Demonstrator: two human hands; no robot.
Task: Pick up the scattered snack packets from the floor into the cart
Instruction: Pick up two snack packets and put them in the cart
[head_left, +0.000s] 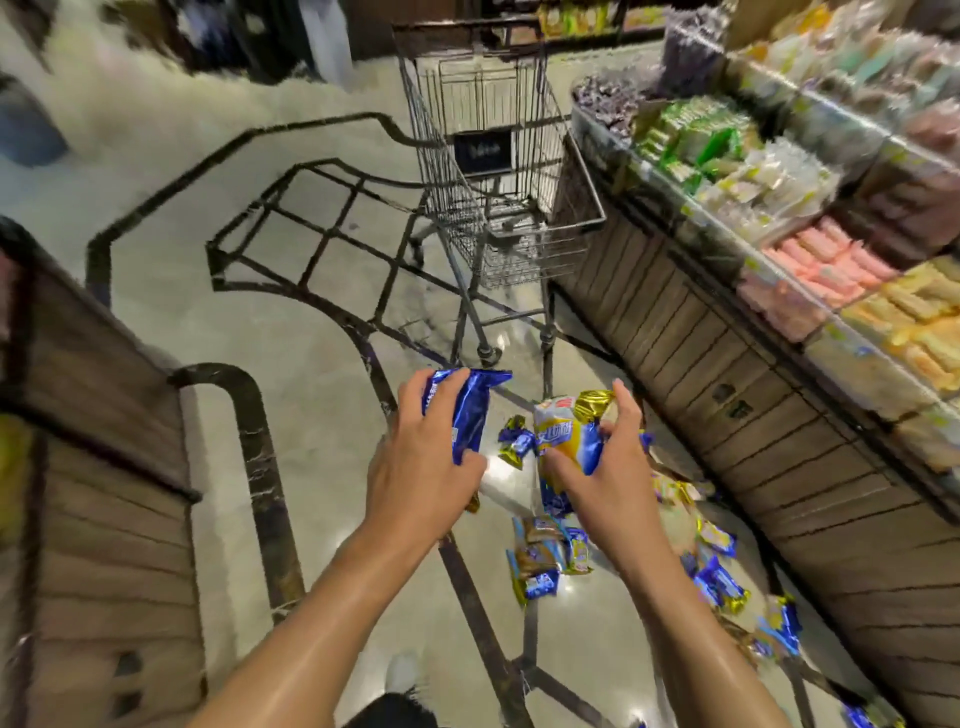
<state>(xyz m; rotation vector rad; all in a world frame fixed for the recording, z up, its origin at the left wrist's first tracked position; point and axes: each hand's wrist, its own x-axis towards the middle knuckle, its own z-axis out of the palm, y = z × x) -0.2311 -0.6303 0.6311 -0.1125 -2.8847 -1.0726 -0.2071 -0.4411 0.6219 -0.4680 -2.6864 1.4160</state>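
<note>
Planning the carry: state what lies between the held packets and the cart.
Head view: only bare floor between the blue packet, yellow packet and cart.

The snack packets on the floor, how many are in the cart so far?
None that I can see: the cart looks empty, though its basket floor is blurred. In hand: the left hand grips a blue packet, the right hand a yellow-and-gold packet. Left: many scattered packets still lie on the floor.
</note>
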